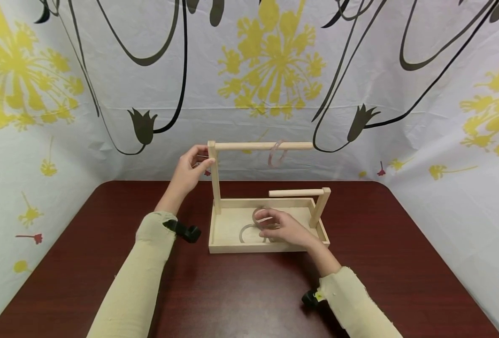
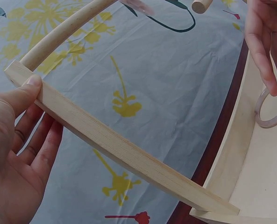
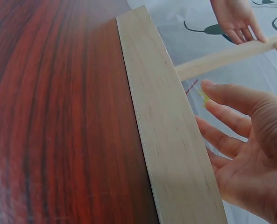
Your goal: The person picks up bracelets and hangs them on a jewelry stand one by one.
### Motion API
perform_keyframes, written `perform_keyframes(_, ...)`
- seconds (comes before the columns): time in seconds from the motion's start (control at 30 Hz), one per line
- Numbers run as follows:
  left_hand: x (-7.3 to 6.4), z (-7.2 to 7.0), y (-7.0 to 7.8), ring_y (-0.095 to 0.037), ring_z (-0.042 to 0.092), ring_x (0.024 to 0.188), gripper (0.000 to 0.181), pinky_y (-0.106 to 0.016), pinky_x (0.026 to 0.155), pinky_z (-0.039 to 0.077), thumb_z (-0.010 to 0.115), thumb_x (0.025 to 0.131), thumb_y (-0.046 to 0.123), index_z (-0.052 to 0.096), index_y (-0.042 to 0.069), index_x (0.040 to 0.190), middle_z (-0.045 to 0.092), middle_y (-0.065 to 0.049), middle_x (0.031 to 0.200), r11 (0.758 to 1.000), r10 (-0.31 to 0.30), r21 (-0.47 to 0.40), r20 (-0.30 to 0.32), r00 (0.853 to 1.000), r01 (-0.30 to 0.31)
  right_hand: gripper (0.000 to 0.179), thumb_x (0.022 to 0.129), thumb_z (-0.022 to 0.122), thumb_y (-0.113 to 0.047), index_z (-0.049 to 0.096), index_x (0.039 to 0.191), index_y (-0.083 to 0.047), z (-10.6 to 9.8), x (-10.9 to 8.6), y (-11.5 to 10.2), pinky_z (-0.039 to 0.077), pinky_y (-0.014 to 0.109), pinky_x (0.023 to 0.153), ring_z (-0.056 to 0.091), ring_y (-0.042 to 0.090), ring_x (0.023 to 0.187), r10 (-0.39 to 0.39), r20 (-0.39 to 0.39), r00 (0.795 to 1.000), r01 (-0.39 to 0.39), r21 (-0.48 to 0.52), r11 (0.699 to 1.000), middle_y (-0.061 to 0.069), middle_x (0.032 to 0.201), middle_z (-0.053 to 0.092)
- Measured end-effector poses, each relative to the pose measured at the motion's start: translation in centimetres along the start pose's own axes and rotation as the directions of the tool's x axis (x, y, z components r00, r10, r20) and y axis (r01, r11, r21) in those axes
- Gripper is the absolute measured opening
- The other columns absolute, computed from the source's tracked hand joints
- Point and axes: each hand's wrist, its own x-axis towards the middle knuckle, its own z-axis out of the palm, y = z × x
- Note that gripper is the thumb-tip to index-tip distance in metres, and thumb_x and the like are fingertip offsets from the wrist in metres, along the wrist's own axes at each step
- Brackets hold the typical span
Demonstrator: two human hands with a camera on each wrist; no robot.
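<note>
Near the top of the tall wooden post [image 1: 214,176], my left hand [image 1: 190,170] grips it, thumb on one face and fingers behind. A dowel [image 1: 241,146] runs rightward from that post, with a pinkish translucent bangle [image 1: 271,158] hanging on it. Over the shallow wooden tray [image 1: 253,249], my right hand [image 1: 286,229] reaches in with fingers loosely bent and thumb apart. Its fingertips are at a greyish bangle [image 2: 260,116], and I see no firm hold on it. Another bangle [image 1: 241,232] lies on the tray floor, partly hidden by the right hand.
At the tray's right end a shorter post [image 1: 320,209] carries a lower dowel [image 1: 295,193] pointing left. The stand sits on a dark red wooden table [image 1: 241,291]. A patterned cloth [image 1: 253,84] hangs behind and at both sides.
</note>
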Motion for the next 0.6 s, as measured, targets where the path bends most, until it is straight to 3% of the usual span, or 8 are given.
perform_keyframes(0.3, 0.0, 0.0, -0.1, -0.005, 0.060, 0.092, 0.035, -0.019, 0.070, 0.055, 0.060, 0.100, 0.012, 0.054, -0.002, 0.131, 0.059, -0.021, 0.121, 1.000, 0.002, -0.006, -0.005, 1.000, -0.002, 0.046, 0.088, 0.073, -0.002, 0.056, 0.130, 0.009, 1.2, 0.8, 0.3, 0.050, 0.049, 0.105, 0.056, 0.046, 0.126, -0.021, 0.038, 0.999, 0.024, -0.063, 0.998, 0.026, 0.133, 0.052)
perform_keyframes(0.6, 0.0, 0.1, 0.0, -0.003, 0.060, 0.091, 0.035, -0.018, 0.071, 0.055, 0.060, 0.100, 0.011, 0.054, -0.003, 0.131, 0.059, -0.022, 0.121, 1.000, 0.007, -0.008, -0.005, 1.000, -0.007, 0.049, 0.086, 0.076, -0.004, 0.057, 0.130, 0.006, 2.1, 2.1, 0.0, 0.051, 0.043, 0.105, 0.059, 0.037, 0.125, -0.023, 0.073, 0.997, 0.040, -0.241, 0.970, 0.022, 0.132, 0.061)
